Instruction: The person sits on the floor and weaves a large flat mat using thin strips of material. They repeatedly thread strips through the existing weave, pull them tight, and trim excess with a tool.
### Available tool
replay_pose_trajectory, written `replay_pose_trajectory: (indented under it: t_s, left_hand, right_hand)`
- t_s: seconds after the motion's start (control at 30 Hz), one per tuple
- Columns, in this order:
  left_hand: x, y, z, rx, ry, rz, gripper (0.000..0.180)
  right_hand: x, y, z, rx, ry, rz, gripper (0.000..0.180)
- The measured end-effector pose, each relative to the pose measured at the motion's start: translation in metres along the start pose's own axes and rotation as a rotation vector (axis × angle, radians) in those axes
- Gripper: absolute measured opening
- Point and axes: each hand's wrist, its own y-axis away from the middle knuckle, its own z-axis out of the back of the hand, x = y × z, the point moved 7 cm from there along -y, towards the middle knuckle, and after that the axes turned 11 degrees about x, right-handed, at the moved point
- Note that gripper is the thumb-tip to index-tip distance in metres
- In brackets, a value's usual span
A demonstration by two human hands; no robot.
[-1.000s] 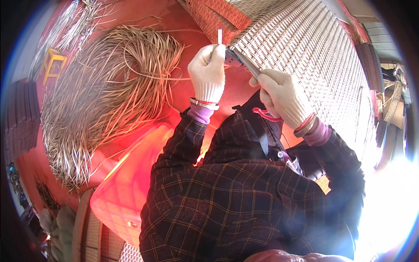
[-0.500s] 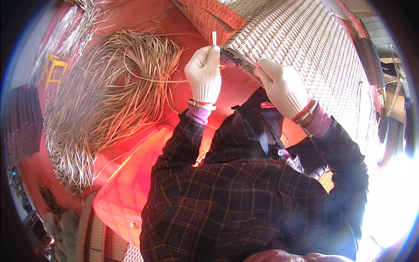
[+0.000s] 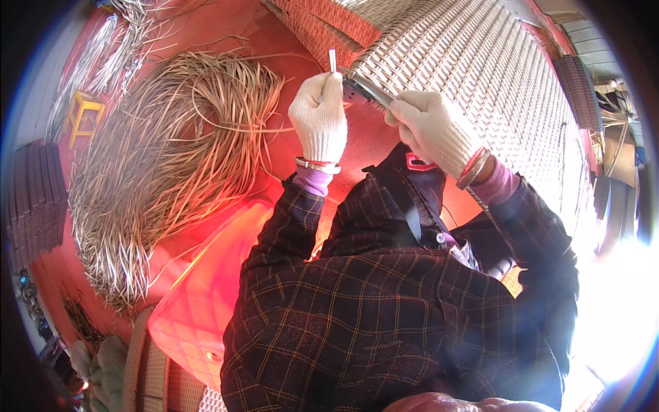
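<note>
Wicker workshop: loose cane bundle (image 3: 165, 172), woven panel (image 3: 473, 75) (half-finished).

My gloves (image 3: 320, 120) were cream, my plaid jacket (image 3: 384, 323) dark with orange lines, the wicker panel (image 3: 480, 62) pale beige, the floor (image 3: 226, 27) red.

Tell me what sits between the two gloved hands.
In the head view, a dark metal hand tool spans the gap: the right hand holds its handle, and its tip meets the pale strip end pinched in the left hand.
</note>
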Motion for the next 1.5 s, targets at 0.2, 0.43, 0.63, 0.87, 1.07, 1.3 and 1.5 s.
replay_pose_trajectory:
  t_s: [0.2,0.43,0.63,0.87,1.07,1.3,1.5]
  left_hand:
    - [-0.005,-0.005,0.003,0.054,-0.035,-0.023,0.024]
    - [-0.04,-0.029,0.035,0.144,-0.19,0.112,0.026]
    - [-0.096,-0.063,0.021,0.747,-1.06,-0.511,0.016]
    - [-0.084,-0.055,0.017,0.888,-1.217,-0.871,0.009]
    - [-0.073,-0.06,0.015,0.881,-1.075,-0.577,0.017]
    - [-0.072,-0.062,0.009,0.869,-1.05,-0.546,0.017]
    - [-0.079,-0.057,0.004,0.861,-1.113,-0.805,0.012]
  right_hand:
    - [0.001,-0.003,0.0,0.17,-0.205,-0.067,0.022]
    - [0.008,-0.014,0.005,0.309,-0.081,-0.1,0.027]
    - [0.018,-0.017,0.009,0.075,0.488,0.074,0.026]
    - [0.032,-0.004,0.003,-0.186,0.946,0.296,0.023]
    - [0.023,-0.009,0.008,-0.185,0.917,0.285,0.021]
    - [0.019,-0.015,0.013,-0.152,0.868,0.32,0.027]
    - [0.013,-0.011,0.019,-0.126,0.647,0.122,0.027]
